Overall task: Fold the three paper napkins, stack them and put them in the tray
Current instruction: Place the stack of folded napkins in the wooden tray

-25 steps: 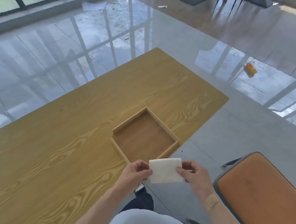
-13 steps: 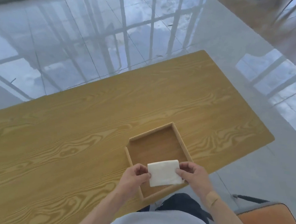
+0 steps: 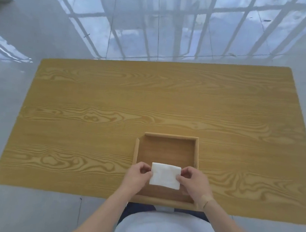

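Observation:
A folded white napkin stack (image 3: 165, 175) hangs over the near half of a square wooden tray (image 3: 196, 153). My left hand (image 3: 137, 177) pinches its left edge and my right hand (image 3: 194, 183) pinches its right edge. The tray sits at the table's near edge, right in front of me, and its floor beyond the napkins is bare. I cannot tell how many napkins the stack holds, nor whether it touches the tray floor.
The wooden table (image 3: 111, 112) stretches wide to the left, right and far side of the tray. Glossy grey floor (image 3: 157, 22) surrounds it.
The view has swung round to face the table squarely. Both hands have carried the napkin stack forward from beyond the table's edge to over the tray's near half.

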Available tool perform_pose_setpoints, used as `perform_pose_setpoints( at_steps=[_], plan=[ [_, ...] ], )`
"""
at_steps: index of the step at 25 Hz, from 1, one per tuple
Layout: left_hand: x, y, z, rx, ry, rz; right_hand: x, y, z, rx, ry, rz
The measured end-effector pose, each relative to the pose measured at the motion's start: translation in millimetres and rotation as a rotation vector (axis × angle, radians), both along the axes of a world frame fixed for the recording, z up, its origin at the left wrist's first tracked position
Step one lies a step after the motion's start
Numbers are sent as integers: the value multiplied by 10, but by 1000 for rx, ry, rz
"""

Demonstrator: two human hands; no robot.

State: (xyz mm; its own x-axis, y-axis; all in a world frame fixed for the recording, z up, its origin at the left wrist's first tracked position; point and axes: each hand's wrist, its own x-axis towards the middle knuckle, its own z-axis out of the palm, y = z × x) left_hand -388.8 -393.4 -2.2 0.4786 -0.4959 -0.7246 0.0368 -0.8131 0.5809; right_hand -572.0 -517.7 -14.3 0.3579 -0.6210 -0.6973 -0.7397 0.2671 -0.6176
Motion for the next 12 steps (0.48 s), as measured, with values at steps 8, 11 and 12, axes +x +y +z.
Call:
perform_pose_setpoints(
  at_steps=[8, 11, 12],
  plan=[
    [-128, -59, -72, 72, -138, -98, 64, -59, -6, -163, 138, 193],
    [-153, -53, -58, 104, -204, -110, 106, -25, -7, -219, 156, 202],
    [-145, -53, -62, 106, -213, -109, 124, -10, -7, -238, 163, 193]
  ],
)
